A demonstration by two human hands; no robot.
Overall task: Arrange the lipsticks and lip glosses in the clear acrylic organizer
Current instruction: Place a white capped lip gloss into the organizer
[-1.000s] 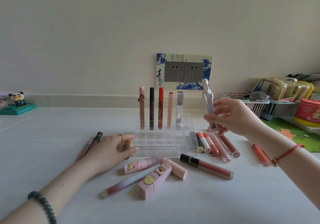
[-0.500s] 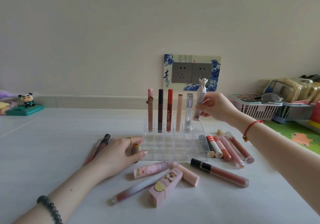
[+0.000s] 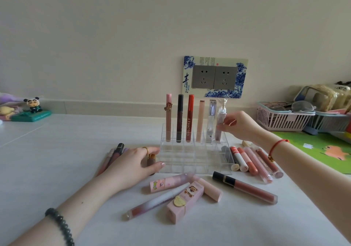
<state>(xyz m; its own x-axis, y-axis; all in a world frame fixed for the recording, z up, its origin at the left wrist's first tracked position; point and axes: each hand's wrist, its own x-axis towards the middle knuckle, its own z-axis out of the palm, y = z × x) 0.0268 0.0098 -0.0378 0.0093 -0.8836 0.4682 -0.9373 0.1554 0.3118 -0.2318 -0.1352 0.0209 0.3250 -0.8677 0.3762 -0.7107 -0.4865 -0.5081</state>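
Observation:
The clear acrylic organizer [image 3: 191, 156] stands mid-table. Its back row holds several upright tubes, among them a red one [image 3: 190, 118]. At the right end of that row stands a pale lip gloss with a figurine cap [image 3: 220, 120], its base down in the slot. My right hand [image 3: 241, 126] pinches this gloss by its middle. My left hand [image 3: 133, 164] rests on the table against the organizer's left side, fingers touching its wall, with a brown lipstick [image 3: 151, 162] under the fingers. Loose lipsticks lie in front [image 3: 245, 187] and to the right [image 3: 252, 162].
More tubes lie left of my left hand [image 3: 114, 154]. A pink boxed lipstick [image 3: 185, 200] sits near the front. Baskets with pouches [image 3: 284, 118] stand at the right by a green mat [image 3: 319, 150]. A panda figurine [image 3: 33, 107] stands far left; a wall socket [image 3: 214, 77] is behind.
My right hand carried the figurine-cap gloss from above the loose tubes on the right over to the organizer and lowered it into the back row's right slot. My left hand stayed put.

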